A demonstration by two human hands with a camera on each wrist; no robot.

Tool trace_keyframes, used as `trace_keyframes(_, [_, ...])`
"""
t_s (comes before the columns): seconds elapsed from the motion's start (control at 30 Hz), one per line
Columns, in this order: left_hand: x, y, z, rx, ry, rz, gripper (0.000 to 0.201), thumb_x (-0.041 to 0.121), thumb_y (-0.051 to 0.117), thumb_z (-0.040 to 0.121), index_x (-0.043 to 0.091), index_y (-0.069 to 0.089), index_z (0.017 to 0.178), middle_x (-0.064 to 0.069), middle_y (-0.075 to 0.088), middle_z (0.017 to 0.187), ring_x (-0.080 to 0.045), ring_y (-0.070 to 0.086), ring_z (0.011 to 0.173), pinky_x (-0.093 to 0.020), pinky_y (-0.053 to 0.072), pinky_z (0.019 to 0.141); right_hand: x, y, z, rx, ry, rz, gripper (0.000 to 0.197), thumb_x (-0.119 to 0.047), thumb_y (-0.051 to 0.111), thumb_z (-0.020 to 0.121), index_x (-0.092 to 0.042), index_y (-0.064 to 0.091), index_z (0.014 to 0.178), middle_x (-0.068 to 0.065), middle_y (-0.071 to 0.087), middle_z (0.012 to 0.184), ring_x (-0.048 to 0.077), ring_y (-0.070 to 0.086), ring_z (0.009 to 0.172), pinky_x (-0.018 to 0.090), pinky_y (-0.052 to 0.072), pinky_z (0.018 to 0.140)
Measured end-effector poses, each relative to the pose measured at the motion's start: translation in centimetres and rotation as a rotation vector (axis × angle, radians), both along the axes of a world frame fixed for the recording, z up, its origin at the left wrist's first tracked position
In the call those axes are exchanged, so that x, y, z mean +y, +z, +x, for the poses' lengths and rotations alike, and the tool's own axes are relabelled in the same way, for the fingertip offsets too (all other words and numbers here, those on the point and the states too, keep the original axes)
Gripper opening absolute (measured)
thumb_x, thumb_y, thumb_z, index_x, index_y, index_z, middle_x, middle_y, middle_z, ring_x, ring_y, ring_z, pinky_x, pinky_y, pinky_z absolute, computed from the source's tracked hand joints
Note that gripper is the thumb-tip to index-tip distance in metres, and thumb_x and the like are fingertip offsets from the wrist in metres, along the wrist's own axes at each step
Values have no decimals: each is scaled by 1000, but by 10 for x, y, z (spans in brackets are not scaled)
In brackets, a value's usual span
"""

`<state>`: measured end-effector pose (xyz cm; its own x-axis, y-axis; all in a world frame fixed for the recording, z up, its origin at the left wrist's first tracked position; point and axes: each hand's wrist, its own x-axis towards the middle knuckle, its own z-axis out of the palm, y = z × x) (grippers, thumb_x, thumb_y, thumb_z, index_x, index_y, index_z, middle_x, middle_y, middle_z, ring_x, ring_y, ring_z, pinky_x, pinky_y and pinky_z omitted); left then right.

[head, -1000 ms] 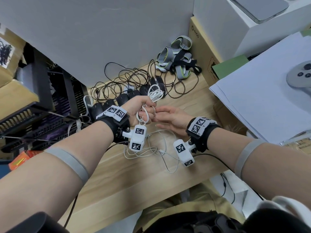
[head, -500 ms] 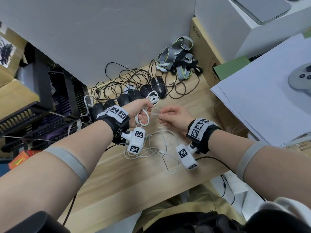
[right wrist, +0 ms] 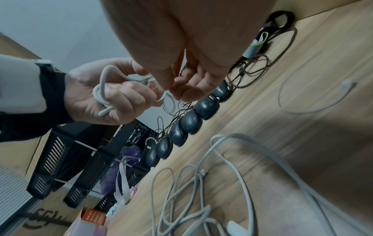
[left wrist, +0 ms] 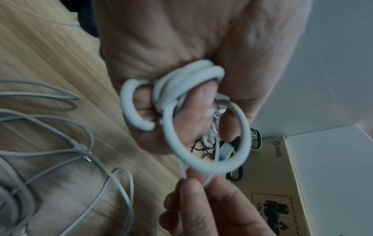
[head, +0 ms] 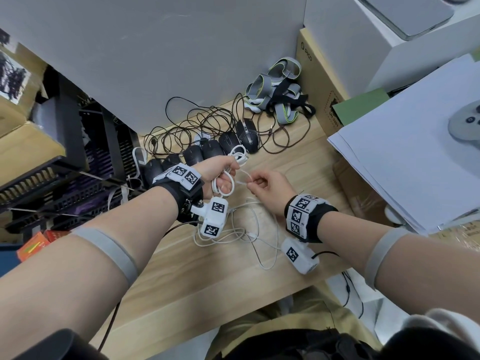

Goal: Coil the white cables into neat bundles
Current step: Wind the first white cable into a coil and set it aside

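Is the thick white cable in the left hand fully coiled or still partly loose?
Partly loose. The left hand grips several loops of thick white cable, but the right hand pinches a free strand.

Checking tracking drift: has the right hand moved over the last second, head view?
Yes. The right hand went from open, palm up, to pinching the white cable and slid slightly toward the near desk edge, away from the row of black mice.
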<state>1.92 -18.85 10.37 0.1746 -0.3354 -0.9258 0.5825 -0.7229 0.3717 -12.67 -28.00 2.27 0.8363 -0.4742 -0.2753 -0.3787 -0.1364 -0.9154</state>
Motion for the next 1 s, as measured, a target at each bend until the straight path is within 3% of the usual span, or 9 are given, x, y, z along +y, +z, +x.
trace_keyframes(0.2, [-1,1,0,27,-4,8,31,22,50,94,18,38,66,7,23,46,-6,22,31,-14,29,32,2,3,1,-15,-101,-6,10,-17,69,84,-25,65,89,-8,63,77,8,59,66,24,54,73])
trace_keyframes(0.3, [-2,1,0,25,-20,24,32,24,52,94,18,38,66,7,24,46,-7,24,31,-15,29,33,3,3,1,-14,-126,-5,15,-18,69,81,-31,63,87,1,69,79,18,69,71,32,59,76])
trace_keyframes(0.47, [-6,3,-3,16,-31,28,31,26,52,94,18,37,67,6,24,44,-8,25,30,-15,29,33,2,5,3,-26,-232,-9,18,-13,70,79,-29,68,86,-2,70,79,7,62,62,25,57,74])
trace_keyframes(0.6, [-11,4,-9,25,-23,1,31,27,50,95,18,37,68,7,23,44,-7,22,29,-14,27,31,1,5,6,-19,-307,65,21,-10,74,76,-29,70,82,0,73,82,15,70,73,32,60,78])
trace_keyframes(0.83, [-9,1,-6,100,52,-50,32,28,48,95,18,36,67,7,22,43,-7,23,30,-14,26,32,-2,7,9,33,-337,199,20,-10,77,72,-27,69,78,2,74,81,18,73,77,37,60,81])
trace_keyframes(1.0, [-9,2,-7,-45,-27,-27,29,21,51,92,18,38,66,6,24,47,-7,25,31,-13,22,37,1,7,14,94,-324,171,15,-14,76,68,-27,71,74,-2,73,72,17,72,73,40,60,81])
